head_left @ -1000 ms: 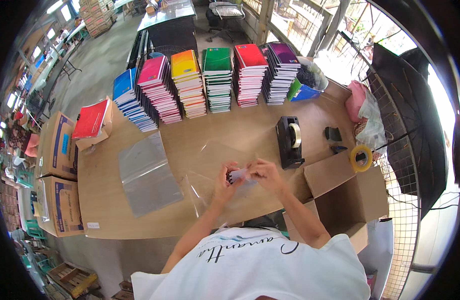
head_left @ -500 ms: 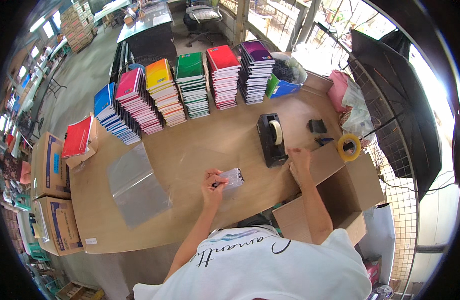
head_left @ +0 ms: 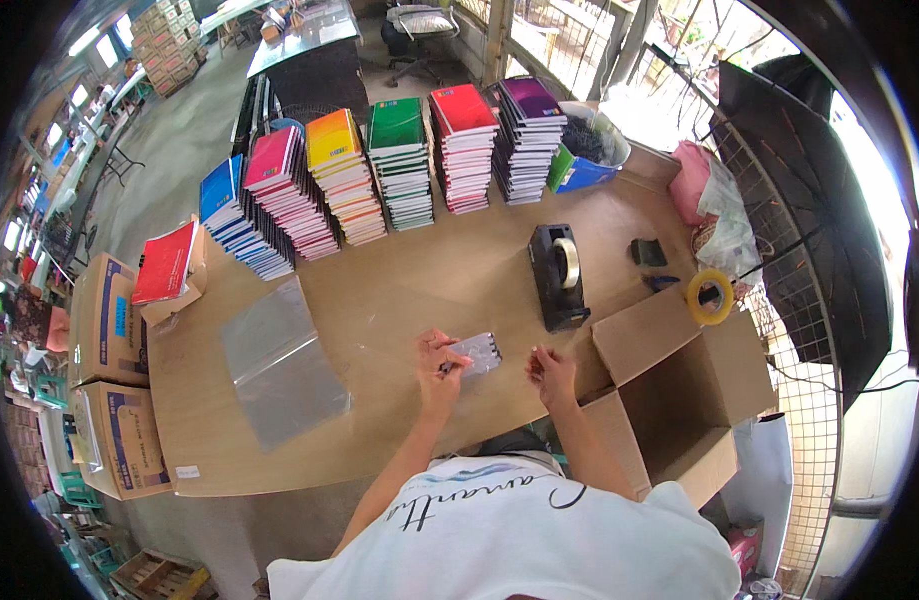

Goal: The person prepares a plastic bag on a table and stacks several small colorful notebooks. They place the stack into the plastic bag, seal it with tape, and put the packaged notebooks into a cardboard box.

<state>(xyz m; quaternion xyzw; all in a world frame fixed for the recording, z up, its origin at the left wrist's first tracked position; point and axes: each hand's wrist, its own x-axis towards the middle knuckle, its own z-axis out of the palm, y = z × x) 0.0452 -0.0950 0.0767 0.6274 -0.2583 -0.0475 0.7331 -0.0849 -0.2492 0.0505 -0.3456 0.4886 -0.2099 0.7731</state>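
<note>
Under left grip (head_left: 440, 362): small packet (head_left: 476, 353)

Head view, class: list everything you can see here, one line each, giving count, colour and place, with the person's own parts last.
Table: one, brown, centre.
Notebook stacks: six on the far side, topped blue, pink, orange, green, red, purple from left to right.
Red notebook: one, on a small box at the left edge.
Clear plastic sleeves: a flat pile, near left.
Tape dispenser: one, black, right of centre.
Yellow tape roll: one, right edge.
Open cardboard box: one, brown, near right.
Closed cartons: two, brown with blue print, left of the table.
Small grey packet: one, under the left fingers.
Left hand: on the packet.
Right hand: beside the box flap, fingers pinched.
</note>
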